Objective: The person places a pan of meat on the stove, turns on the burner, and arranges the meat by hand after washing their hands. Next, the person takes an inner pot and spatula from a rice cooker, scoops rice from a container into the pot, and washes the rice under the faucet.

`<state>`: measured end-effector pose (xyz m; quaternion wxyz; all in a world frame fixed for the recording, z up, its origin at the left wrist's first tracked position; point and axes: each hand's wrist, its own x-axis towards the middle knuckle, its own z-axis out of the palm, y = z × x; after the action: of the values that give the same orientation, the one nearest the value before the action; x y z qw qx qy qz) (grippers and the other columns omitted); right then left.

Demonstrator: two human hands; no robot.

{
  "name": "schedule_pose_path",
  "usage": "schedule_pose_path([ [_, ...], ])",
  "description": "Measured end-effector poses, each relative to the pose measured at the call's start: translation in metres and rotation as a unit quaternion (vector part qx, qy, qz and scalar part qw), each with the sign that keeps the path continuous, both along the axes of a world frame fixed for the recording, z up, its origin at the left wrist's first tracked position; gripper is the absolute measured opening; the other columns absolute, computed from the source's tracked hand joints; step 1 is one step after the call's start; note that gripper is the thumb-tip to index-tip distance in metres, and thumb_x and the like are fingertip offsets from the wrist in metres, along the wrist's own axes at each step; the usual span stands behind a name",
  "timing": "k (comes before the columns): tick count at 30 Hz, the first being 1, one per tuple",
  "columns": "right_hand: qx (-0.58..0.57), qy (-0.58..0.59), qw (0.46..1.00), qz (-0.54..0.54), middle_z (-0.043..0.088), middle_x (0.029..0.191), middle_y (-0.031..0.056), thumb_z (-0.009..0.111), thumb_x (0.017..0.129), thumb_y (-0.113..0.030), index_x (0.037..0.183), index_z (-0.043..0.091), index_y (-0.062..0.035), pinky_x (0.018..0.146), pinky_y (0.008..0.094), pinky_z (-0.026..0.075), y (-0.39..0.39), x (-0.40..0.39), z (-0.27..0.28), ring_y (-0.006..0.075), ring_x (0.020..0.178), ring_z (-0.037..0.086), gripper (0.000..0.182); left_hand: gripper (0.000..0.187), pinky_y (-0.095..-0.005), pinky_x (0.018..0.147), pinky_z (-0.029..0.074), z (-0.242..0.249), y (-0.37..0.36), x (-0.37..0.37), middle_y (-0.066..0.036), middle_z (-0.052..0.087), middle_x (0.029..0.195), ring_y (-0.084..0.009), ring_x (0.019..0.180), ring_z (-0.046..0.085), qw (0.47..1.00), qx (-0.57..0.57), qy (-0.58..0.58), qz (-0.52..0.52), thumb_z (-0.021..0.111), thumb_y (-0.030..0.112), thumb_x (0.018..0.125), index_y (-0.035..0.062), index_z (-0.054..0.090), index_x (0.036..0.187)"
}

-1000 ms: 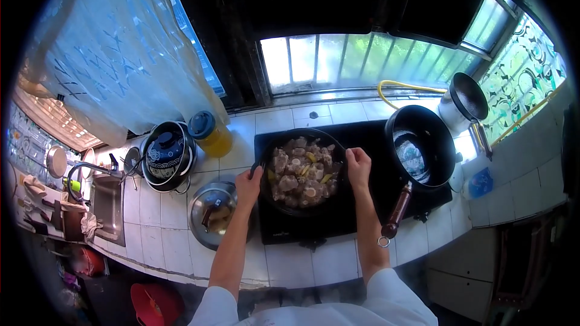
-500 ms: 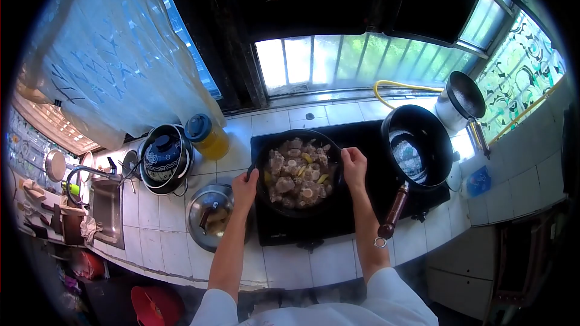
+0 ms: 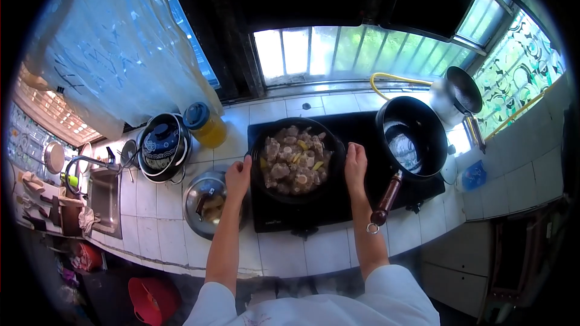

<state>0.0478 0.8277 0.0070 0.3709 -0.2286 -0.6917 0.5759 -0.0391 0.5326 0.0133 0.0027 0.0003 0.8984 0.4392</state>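
A black two-handled pot [image 3: 291, 198] rests on the left part of the black stove [image 3: 278, 220]. Chunks of bone-in meat [image 3: 296, 163] and yellow slices that look like ginger fill it. My left hand [image 3: 238, 178] is closed at the pot's left handle, thumb toward the rim. Across from it, my right hand [image 3: 356, 164] has its fingers curled at the right handle, and its hold looks loose. The dark handles barely show against the stove. A deep black frying pan [image 3: 417, 145] with a brown handle sits on the stove's right side.
Left of the stove lie a glass lid [image 3: 211, 205], a yellow jug with a blue lid [image 3: 205, 127] and a dark pot with a patterned lid [image 3: 162, 151]. Further left is a sink [image 3: 106, 205]. A smaller pan [image 3: 464, 90] leans at the back right, near a yellow hose [image 3: 402, 78].
My hands have moved slightly apart, and my thumbs sit farther from the food. The view has shifted a little. The pot stays in the same place on the stove.
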Motion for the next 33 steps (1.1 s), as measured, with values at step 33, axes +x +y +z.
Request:
schedule_pose_path([
  [33,0.643,-0.398,0.646,0.103,0.058,0.073,0.0091,0.051,0.076,-0.017,0.078,0.063,-0.0053,0.045,0.0342,0.044,-0.174,0.151,-0.086,0.0231,0.067,0.060,0.016,0.012,-0.0322,0.059,0.046,-0.028,-0.327,0.394,-0.010,0.060,0.064,-0.0221,0.060,0.059,0.975,-0.037,-0.021,0.220,0.059,0.014,0.072,0.0022,0.061,0.073],
])
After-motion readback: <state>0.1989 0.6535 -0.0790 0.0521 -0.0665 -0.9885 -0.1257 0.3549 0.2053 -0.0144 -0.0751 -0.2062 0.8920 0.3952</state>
